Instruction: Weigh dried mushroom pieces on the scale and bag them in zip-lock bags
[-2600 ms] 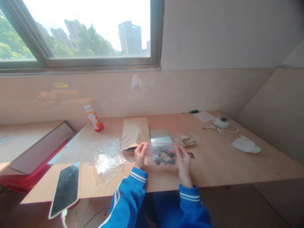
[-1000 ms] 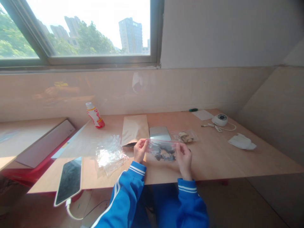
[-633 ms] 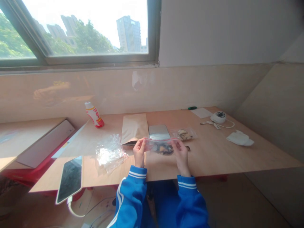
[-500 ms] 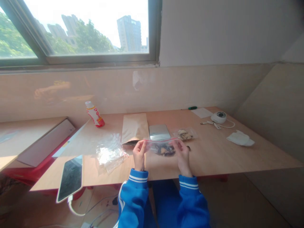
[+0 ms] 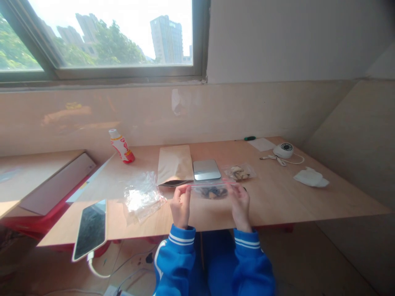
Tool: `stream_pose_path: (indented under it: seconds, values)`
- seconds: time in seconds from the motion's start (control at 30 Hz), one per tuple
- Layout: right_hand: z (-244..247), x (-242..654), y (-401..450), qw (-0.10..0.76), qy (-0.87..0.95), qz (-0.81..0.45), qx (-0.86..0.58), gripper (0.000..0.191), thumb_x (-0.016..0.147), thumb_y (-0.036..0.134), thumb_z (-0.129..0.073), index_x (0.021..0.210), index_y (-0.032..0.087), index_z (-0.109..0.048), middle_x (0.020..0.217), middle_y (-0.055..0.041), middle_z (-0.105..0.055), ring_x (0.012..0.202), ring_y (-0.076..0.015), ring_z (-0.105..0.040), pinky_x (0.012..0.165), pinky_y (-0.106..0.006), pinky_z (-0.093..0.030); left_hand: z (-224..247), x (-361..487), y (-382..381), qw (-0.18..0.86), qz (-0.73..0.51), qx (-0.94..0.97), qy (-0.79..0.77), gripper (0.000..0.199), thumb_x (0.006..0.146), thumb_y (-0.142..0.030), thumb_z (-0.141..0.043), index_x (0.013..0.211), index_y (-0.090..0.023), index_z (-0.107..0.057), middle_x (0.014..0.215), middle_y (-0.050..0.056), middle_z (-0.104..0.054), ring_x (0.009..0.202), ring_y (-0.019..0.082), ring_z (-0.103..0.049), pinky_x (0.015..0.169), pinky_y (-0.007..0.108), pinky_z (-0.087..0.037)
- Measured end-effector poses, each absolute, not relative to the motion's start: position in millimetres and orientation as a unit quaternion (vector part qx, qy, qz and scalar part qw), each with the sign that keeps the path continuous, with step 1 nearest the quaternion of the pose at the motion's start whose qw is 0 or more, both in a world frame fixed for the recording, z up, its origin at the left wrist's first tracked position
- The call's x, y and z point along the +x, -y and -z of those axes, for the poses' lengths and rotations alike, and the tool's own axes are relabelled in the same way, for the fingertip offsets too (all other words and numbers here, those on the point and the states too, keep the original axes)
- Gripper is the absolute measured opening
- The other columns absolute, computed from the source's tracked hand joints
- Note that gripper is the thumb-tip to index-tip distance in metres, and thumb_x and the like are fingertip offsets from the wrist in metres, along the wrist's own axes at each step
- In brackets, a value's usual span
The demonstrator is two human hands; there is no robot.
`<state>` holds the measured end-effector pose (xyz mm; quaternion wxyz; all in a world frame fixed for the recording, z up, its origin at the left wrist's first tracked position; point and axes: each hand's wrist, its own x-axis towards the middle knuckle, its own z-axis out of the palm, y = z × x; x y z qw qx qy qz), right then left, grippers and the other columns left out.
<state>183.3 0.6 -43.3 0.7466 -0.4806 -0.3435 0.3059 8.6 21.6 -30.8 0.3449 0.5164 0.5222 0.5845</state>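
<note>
The left hand [image 5: 180, 207] and the right hand [image 5: 240, 207] each pinch one end of a clear zip bag [image 5: 212, 190], their grip narrow and closed on the plastic just below its red-lined seal. The bag is stretched flat between them above the counter [image 5: 277, 197], with dark pieces [image 5: 212, 192] gathered along its lower part. So those pieces are bagged, but from here I can't tell whether the seal is fully closed.

Just past the right hand, one small dark piece [image 5: 244, 189] lies loose on the wood, outside any bag. Beyond it sits a second clear bag [image 5: 239, 172] holding pale pieces [image 5: 237, 173]. A flat silver slab [image 5: 206, 169] lies behind the held bag, beside a kraft paper pouch [image 5: 174, 164] lying flat with a dark strip at its near end.

To the left are a crumpled clear plastic bag [image 5: 143, 196] and a phone [image 5: 90, 230] with a cable attached. Farther off stand a red-and-white bottle [image 5: 121, 152], a round white device [image 5: 283, 150] with its cord, and a white cloth [image 5: 311, 178].
</note>
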Motion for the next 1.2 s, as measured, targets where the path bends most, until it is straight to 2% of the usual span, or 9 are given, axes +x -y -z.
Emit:
stream_pose_path:
  seconds: [0.1,0.2,0.3,0.37,0.5,0.7,0.97,1.1,1.2]
  values:
    - [39.6,178.5,0.9,0.753,0.337,-0.319,-0.466,0.017,0.078,0.035,-0.066,0.083,0.019,-0.065,0.096,-0.0074,-0.074,0.100,-0.0247,-0.066,0.094,-0.043,-0.047,28.3,15.7,-18.8,0.365,-0.608,0.491,-0.506,0.028,0.080,-0.046,-0.062,0.088,-0.019,-0.063,0.084,0.003,-0.068,0.083,0.018,-0.064,0.077,0.028,-0.048]
    - [35.1,173.7,1.9,0.745,0.346,-0.341,-0.458,0.022,0.080,0.040,-0.063,0.086,0.020,-0.063,0.096,-0.0089,-0.074,0.094,-0.0248,-0.068,0.089,-0.042,-0.051,26.7,22.9,-18.1,0.443,-0.637,0.449,-0.444,0.030,0.082,-0.047,-0.058,0.090,-0.018,-0.060,0.081,0.003,-0.066,0.080,0.018,-0.064,0.076,0.029,-0.050]
    - [31.6,170.3,3.5,0.723,0.359,-0.379,-0.453,0.030,0.080,0.045,-0.061,0.098,0.021,-0.061,0.102,-0.0105,-0.073,0.093,-0.0256,-0.069,0.085,-0.041,-0.053,27.5,25.4,-18.4,0.492,-0.647,0.431,-0.392,0.029,0.082,-0.045,-0.059,0.092,-0.018,-0.060,0.084,0.003,-0.065,0.083,0.017,-0.063,0.079,0.028,-0.050]
    - [30.9,169.3,5.0,0.710,0.367,-0.406,-0.443,0.033,0.080,0.046,-0.062,0.101,0.022,-0.061,0.104,-0.0100,-0.073,0.094,-0.0254,-0.069,0.083,-0.040,-0.054,28.1,24.3,-18.2,0.494,-0.643,0.440,-0.386,0.026,0.080,-0.042,-0.063,0.089,-0.017,-0.061,0.084,0.002,-0.063,0.083,0.016,-0.062,0.078,0.025,-0.049]
    - [33.4,169.1,7.4,0.692,0.384,-0.430,-0.434,0.026,0.081,0.043,-0.063,0.095,0.022,-0.067,0.104,-0.0085,-0.073,0.094,-0.0239,-0.069,0.082,-0.037,-0.054,27.0,20.0,-16.4,0.495,-0.638,0.441,-0.392,0.023,0.077,-0.039,-0.067,0.078,-0.017,-0.060,0.076,0.000,-0.062,0.073,0.013,-0.060,0.071,0.023,-0.049]
    - [35.3,166.3,7.2,0.685,0.403,-0.409,-0.448,0.026,0.078,0.044,-0.066,0.090,0.021,-0.071,0.099,-0.0087,-0.074,0.096,-0.0255,-0.068,0.084,-0.039,-0.054,30.9,15.2,-16.3,0.530,-0.645,0.415,-0.362,0.020,0.079,-0.037,-0.066,0.084,-0.018,-0.059,0.079,0.000,-0.062,0.078,0.013,-0.061,0.076,0.024,-0.050]
    - [37.6,166.4,4.9,0.685,0.378,-0.313,-0.539,0.027,0.076,0.046,-0.067,0.078,0.019,-0.070,0.074,-0.0057,-0.074,0.072,-0.0219,-0.069,0.072,-0.035,-0.054,26.2,10.9,-17.6,0.495,-0.642,0.431,-0.397,0.019,0.077,-0.036,-0.068,0.081,-0.019,-0.061,0.075,-0.001,-0.065,0.076,0.014,-0.064,0.077,0.024,-0.049]
    - [37.8,166.0,5.8,0.689,0.371,-0.289,-0.552,0.028,0.076,0.047,-0.066,0.077,0.019,-0.069,0.074,-0.0053,-0.073,0.069,-0.0216,-0.068,0.068,-0.034,-0.054,22.7,15.3,-16.2,0.460,-0.649,0.432,-0.426,0.022,0.076,-0.038,-0.069,0.081,-0.018,-0.061,0.073,0.000,-0.066,0.072,0.015,-0.063,0.071,0.025,-0.049]
    - [38.6,167.3,6.1,0.697,0.366,-0.292,-0.543,0.028,0.077,0.046,-0.065,0.078,0.019,-0.069,0.076,-0.0052,-0.073,0.072,-0.0211,-0.068,0.072,-0.034,-0.053,24.8,17.8,-16.4,0.475,-0.641,0.436,-0.418,0.023,0.077,-0.040,-0.067,0.081,-0.018,-0.061,0.073,0.000,-0.065,0.072,0.015,-0.062,0.071,0.025,-0.048]
